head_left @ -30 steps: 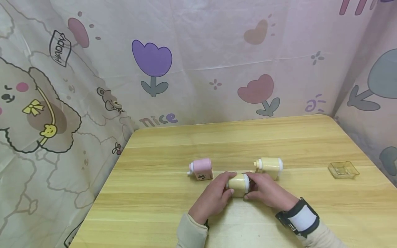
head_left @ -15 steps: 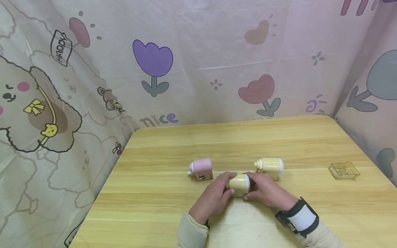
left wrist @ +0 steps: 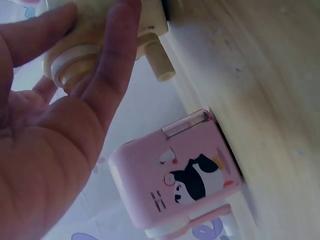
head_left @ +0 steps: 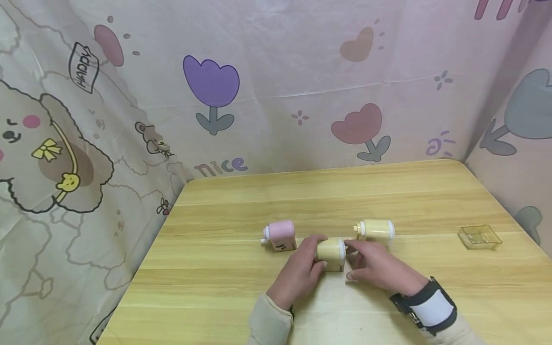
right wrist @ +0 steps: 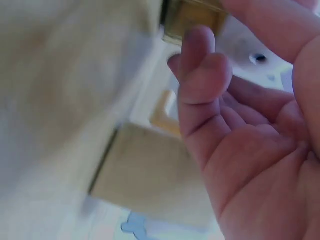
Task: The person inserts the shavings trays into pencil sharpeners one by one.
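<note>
A yellow crank pencil sharpener (head_left: 329,249) with a white end stands before me, and my left hand (head_left: 299,268) grips it at its crank side. In the left wrist view its crank knob (left wrist: 160,61) sticks out past the fingers. My right hand (head_left: 381,268) is at its white end, thumb and fingers apart and loosely bent, with nothing between them. The right wrist view shows the pencil hole in that white end (right wrist: 250,56) and a see-through drawer (right wrist: 192,22). Behind the right hand sits a second yellow sharpener (head_left: 375,229), partly hidden.
To the left stands a pink crank sharpener (head_left: 282,235) with a panda-like cartoon print. A small clear yellowish tray (head_left: 479,237) lies near the right edge of the wooden table (head_left: 241,201). Patterned cloth (head_left: 276,86) hangs along the back and sides.
My right hand has loosened from the front yellow sharpener and drawn slightly right, its thumb now apart from it. The sharpener has shifted slightly up and left in the left hand.
</note>
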The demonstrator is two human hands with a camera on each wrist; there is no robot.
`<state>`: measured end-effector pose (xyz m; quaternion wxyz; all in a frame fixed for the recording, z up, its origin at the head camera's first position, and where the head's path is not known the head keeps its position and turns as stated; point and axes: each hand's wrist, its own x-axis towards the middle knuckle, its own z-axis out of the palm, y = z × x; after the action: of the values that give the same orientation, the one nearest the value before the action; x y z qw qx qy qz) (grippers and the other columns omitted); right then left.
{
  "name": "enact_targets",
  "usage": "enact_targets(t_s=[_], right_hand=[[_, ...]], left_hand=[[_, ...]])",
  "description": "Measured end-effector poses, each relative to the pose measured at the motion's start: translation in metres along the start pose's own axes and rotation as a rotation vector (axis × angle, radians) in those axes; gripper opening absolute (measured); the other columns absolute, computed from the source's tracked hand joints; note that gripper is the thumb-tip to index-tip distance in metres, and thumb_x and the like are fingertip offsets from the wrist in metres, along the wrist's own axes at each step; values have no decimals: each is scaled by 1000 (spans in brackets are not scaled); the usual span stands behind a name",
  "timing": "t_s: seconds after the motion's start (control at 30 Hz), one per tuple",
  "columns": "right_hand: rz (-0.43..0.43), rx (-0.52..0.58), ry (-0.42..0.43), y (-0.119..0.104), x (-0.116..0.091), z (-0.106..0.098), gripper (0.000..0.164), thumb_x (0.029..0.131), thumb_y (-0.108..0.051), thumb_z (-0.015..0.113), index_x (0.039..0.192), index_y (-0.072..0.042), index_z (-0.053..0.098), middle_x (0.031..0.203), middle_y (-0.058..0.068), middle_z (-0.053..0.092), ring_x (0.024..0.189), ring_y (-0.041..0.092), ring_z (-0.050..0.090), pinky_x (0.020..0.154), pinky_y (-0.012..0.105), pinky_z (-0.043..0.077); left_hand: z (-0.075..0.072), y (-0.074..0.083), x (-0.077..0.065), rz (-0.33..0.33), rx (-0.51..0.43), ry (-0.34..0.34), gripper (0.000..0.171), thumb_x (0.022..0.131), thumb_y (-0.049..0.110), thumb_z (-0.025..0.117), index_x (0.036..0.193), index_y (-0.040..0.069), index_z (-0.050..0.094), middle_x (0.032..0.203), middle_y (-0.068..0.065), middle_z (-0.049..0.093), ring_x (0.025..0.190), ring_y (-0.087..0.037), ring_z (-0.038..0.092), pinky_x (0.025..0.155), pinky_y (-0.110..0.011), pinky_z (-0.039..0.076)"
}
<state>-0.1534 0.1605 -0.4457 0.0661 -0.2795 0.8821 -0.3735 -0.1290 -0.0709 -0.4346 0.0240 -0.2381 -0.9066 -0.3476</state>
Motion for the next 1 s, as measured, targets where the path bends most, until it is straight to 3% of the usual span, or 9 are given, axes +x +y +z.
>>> enact_targets(t_s=[0.13,0.4,0.6,0.73,0.87,0.93,1.0], right_hand=[[14,35,-25,2,-6,-12,69,73,-33,79,128,0,54,104,2,63,81,12,58,70,28,50],[17,57,-24,11,-15,-20,53,78,-36,75,119,-6,61,97,-3,62,82,9,58,69,27,51],[27,65,-30,13,-20,-21,51,78,-38,75,116,-7,62,95,-3,63,78,7,57,67,28,51],[34,79,-72,14,-22,-25,53,78,-40,74,117,-7,62,94,-4,63,80,7,58,68,28,51],[25,111,-114,16,-28,-35,49,79,-40,74,115,-8,62,93,-5,64,82,8,59,69,29,51],[24,144,-141,19,-33,-42,43,81,-37,73,111,-9,63,91,-5,64,80,10,59,67,30,51],[21,180,-165,23,-39,-52,30,83,-33,72,105,-12,65,88,-5,64,77,11,59,64,31,50]], left_hand=[[-1,-1,9,-28,21,-3,50,94,13,57,139,20,37,129,0,50,112,-10,49,97,-31,42],[0,-6,38,-58,60,3,49,95,14,56,140,17,36,130,-2,51,117,-13,49,99,-31,40],[4,-9,47,-68,58,2,49,94,13,56,140,15,37,131,-5,51,117,-15,50,100,-33,40],[6,-8,47,-84,55,10,56,93,15,59,143,16,34,139,-5,46,124,-17,46,104,-34,36],[3,-1,36,-105,65,41,73,92,21,62,152,20,21,155,-7,27,135,-24,36,106,-43,34],[0,5,28,-108,62,69,76,92,23,63,153,21,17,155,-8,25,128,-24,45,101,-42,40],[-2,9,20,-102,50,102,72,92,24,63,151,18,23,148,-10,36,110,-18,55,91,-35,47]])
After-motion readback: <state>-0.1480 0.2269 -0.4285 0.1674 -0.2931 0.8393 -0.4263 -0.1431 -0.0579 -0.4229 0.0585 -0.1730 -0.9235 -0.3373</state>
